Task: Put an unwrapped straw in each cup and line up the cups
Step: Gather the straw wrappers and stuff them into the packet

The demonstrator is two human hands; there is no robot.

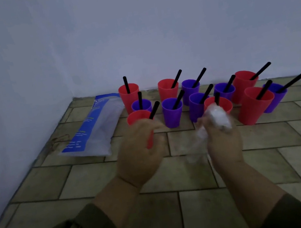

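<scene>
Cups (195, 104), red and purple, each holding a straw (176, 78), stand in a loose, staggered cluster on the tiled floor (194, 166), spread from 9 to 3 o'clock. The left hand (140, 151) is curled round the red cup (138, 116) at the cluster's 8 o'clock corner, so it looks the nearer hand for sliding that one into line. The right hand (224, 141) clutches crumpled wrappers (218, 117) at 6 o'clock. The red cup's black straw leans toward 1 o'clock.
</scene>
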